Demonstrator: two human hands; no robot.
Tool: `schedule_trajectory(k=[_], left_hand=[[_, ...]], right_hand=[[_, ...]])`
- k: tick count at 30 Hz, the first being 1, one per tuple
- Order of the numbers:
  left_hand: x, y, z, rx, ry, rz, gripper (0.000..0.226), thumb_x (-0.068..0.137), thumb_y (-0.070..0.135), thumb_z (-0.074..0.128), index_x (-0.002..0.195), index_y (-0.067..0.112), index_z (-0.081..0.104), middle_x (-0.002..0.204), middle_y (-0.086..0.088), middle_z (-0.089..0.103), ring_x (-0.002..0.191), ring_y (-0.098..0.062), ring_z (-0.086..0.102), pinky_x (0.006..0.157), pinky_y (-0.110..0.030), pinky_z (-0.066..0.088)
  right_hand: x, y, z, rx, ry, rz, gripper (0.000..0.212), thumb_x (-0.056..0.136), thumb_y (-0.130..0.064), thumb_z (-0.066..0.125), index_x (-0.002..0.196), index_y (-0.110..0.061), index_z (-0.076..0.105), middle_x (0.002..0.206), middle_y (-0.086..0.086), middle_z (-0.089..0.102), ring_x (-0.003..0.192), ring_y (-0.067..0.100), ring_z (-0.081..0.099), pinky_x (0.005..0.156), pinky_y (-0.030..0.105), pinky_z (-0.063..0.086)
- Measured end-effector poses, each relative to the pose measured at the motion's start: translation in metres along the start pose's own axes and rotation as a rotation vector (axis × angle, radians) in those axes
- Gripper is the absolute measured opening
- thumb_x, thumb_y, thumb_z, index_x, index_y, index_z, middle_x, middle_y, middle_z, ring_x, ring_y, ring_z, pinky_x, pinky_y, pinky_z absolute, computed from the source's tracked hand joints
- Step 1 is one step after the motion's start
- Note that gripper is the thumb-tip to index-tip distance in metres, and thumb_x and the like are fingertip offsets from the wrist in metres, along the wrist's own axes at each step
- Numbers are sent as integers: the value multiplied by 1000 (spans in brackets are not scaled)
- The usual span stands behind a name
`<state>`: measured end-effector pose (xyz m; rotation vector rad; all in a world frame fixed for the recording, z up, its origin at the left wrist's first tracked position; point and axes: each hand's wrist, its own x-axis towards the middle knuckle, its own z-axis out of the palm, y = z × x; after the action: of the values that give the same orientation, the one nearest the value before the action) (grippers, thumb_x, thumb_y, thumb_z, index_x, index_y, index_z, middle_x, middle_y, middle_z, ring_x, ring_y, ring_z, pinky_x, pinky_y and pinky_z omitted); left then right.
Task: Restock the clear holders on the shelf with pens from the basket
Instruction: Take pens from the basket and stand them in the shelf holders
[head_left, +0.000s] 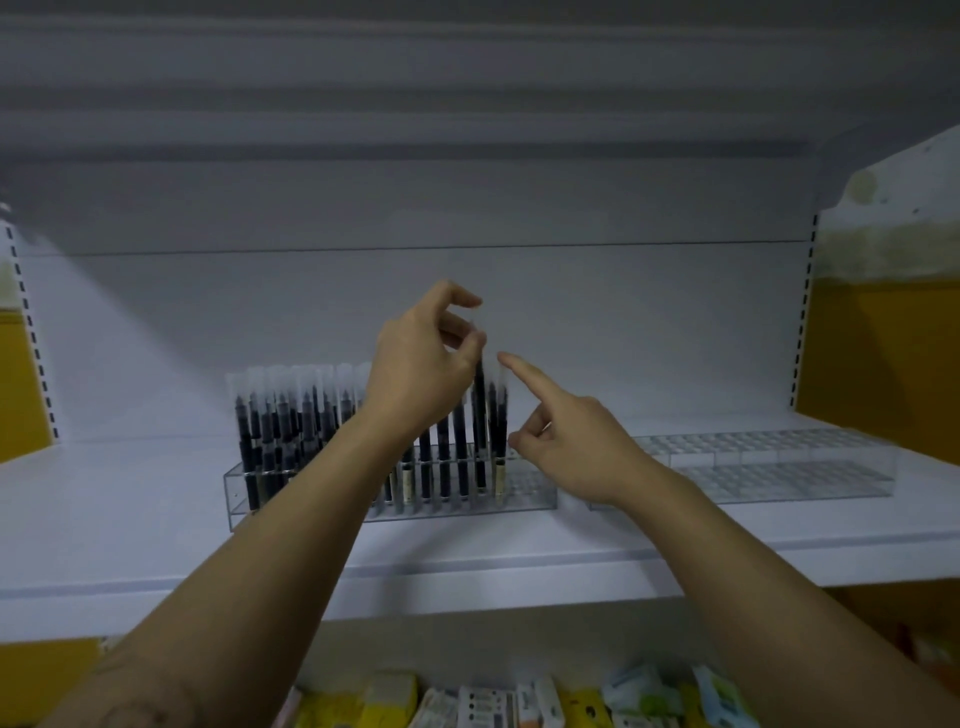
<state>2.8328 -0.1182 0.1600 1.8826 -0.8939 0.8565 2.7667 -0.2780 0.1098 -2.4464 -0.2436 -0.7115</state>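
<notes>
A clear holder (249, 488) stands on the white shelf (130, 519), filled along most of its length with upright dark pens that have frosted caps (260, 415). My left hand (415, 358) is above the holder's right part and pinches the cap of one dark pen (480, 415), whose lower end stands in a slot. My right hand (566, 436) hovers just right of that pen with the index finger pointing at its top and the other fingers curled, holding nothing. A few slots at the holder's right end (530, 483) hold no pens. The basket is out of view.
A second clear holder (769, 462) with no pens sits on the shelf to the right. Yellow side panels (878, 364) flank the shelf. Below the shelf edge, packaged stationery (519, 701) in yellow and white lies in a row.
</notes>
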Motion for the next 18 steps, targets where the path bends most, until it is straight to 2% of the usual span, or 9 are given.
schedule_trajectory(k=[4,7,10,12,14,16,18], left_hand=[[0,2,1,16,14,14,22,91,22,63,110,30,55,80,21,58,74,12,57,56,-2,41],[-1,0,1,-6,-3,-21,21,92,20,62,109,31,53,84,18,59,75,9,58,53,1,40],[-5,-2,6,12,-59,-22,20,92,21,63,110,28,57,87,15,61,78,7,59,58,-5,42],[-10,-1,9,21,-67,-17,19,90,24,64,107,29,57,88,15,62,69,4,59,61,-14,47],[-13,-1,11,98,-75,-7,19,89,28,65,104,32,55,90,15,63,71,-3,59,77,-33,54],[-16,-4,12,198,-50,3,19,87,31,65,103,33,54,94,16,60,90,-8,54,101,-47,41],[-16,-6,9,236,-11,-7,19,86,33,65,101,33,55,107,10,59,107,-14,49,108,-50,32]], right_hand=[[-1,-2,0,-5,7,5,78,91,-24,61,140,-62,15,78,-13,64,70,0,60,60,12,39],[-3,-2,1,-9,13,9,79,90,-25,62,140,-62,14,76,-14,64,70,1,60,62,13,42],[-4,-2,2,-13,31,13,80,89,-26,63,141,-62,13,73,-14,65,68,1,62,64,13,44],[-5,-2,3,-13,35,15,81,89,-25,63,141,-62,12,72,-13,66,67,0,62,63,12,43],[-5,-1,3,-14,34,16,81,89,-24,63,141,-61,12,72,-13,65,67,0,61,62,12,42],[-6,-1,3,-15,35,18,81,89,-24,62,142,-61,12,72,-14,65,67,0,61,61,11,42],[-6,0,4,-11,34,22,82,89,-24,63,142,-61,12,72,-14,65,66,0,61,61,11,43]])
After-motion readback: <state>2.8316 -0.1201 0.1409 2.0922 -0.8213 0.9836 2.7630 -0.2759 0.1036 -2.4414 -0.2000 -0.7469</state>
